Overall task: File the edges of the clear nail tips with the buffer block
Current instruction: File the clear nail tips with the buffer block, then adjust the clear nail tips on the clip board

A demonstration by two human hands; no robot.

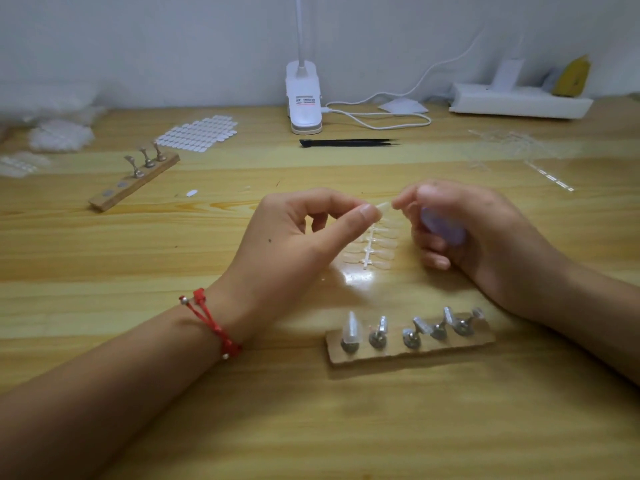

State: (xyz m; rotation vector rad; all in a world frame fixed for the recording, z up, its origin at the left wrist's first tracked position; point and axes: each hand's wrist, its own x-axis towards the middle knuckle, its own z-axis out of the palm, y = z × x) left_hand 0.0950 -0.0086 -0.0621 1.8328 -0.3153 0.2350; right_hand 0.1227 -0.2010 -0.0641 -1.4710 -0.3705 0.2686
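Pinching one nail tip (381, 206) in our left fingers (366, 214), we clamp the buffer block (445, 229) in our right fingers (433, 260); other tips on the strip (371, 249) probably await filing.

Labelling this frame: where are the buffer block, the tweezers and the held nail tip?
buffer block (445, 227): head view, visible purple face.
tweezers (346, 143): head view, middle of the black arms.
nail tip (383, 206): head view, its clear middle.
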